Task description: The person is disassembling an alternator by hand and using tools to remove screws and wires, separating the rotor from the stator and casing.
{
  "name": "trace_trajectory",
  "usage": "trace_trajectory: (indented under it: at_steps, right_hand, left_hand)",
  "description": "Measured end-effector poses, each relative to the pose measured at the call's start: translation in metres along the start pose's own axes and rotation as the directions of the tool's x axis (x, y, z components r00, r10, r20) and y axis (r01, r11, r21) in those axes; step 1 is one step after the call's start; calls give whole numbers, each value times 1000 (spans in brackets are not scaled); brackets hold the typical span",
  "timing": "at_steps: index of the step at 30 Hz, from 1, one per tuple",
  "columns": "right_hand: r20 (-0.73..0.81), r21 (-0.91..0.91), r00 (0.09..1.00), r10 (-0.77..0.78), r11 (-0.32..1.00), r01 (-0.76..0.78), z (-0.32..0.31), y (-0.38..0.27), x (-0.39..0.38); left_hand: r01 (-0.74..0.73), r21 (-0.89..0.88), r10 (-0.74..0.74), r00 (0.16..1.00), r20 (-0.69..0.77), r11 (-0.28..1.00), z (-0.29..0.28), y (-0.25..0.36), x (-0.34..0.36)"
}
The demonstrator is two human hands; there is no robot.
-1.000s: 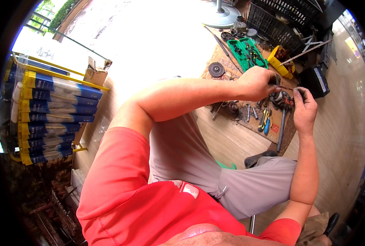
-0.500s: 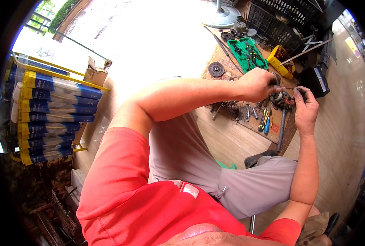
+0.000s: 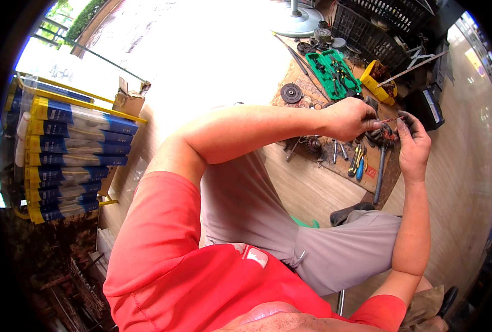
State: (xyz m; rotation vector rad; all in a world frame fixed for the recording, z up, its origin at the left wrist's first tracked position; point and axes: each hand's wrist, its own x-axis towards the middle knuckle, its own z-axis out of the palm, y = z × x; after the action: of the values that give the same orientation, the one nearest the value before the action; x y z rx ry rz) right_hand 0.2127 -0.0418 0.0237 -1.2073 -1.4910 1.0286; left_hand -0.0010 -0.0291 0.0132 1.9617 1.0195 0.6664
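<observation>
A thin dark-red wire point(image 3: 389, 120) is stretched between my two hands, over the cardboard. My left hand point(image 3: 350, 119) pinches its left end, fingers curled with the back of the hand up. At the other end the thumb and forefinger of my right hand point(image 3: 415, 145) are pinched together on it. Just beneath the wire lies a dark, greasy machine part point(image 3: 379, 135) with reddish bits and a grey metal tube point(image 3: 379, 176) running toward me. My hands partly hide this part.
On the cardboard point(image 3: 334, 176) lie pliers point(image 3: 356, 161), a blue-handled tool point(image 3: 360, 168), a gear point(image 3: 313, 145) and a round black disc point(image 3: 291, 93). Farther off are an open green tool case point(image 3: 333, 75), a yellow container point(image 3: 378, 83) and black crates point(image 3: 367, 36). Boxes point(image 3: 82, 149) fill a yellow rack at left.
My left hand has dropped slightly and the right hand has shifted a little to the right. More of the wire now shows between them.
</observation>
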Motion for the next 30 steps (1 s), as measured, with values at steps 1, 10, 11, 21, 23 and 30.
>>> trace_trajectory:
  at_steps: [1,10,11,21,23,30]
  right_hand:
    - [2,-4,1000,-2,1000,2,-1,1,0]
    - [27,-61,999,-27,998,28,-1,7,1]
    - [30,-62,999,-26,998,28,0,7,1]
    - [23,-63,998,-53,997,54,1,4,-1]
    - [22,-61,998,-60,996,61,1,4,-1]
    - [17,-19,999,-49,999,50,1,2,-1]
  left_hand:
    - [0,4,0,1000,-1,1000,0,0,0]
    - [28,77,-14,985,-174,997,-2,1,-2]
    - [37,78,-21,981,-193,996,-3,3,-2]
    - [-30,116,47,987,-153,993,1,-2,-2]
    - [-40,108,56,987,-148,993,2,-3,-1]
    - [-60,91,71,991,-114,994,3,-3,0]
